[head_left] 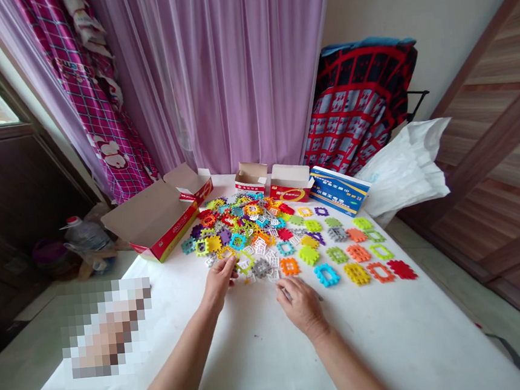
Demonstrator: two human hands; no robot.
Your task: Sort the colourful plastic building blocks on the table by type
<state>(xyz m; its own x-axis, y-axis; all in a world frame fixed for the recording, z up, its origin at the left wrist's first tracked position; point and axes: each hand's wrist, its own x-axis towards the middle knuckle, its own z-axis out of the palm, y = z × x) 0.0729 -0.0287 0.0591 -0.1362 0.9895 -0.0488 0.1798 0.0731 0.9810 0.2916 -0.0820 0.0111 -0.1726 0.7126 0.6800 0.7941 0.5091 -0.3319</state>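
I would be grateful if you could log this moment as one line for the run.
left hand: at pile of plastic snap tiles | right hand: above white table cover | behind: open cardboard box

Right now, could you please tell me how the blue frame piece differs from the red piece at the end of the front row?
The blue plastic frame piece has a large open centre, while the red toothed plastic piece looks mostly filled, with small gaps. The blue frame lies closer to the right hand than the red piece, which ends the row. Both lie flat on the white tablecloth, with notched edges.
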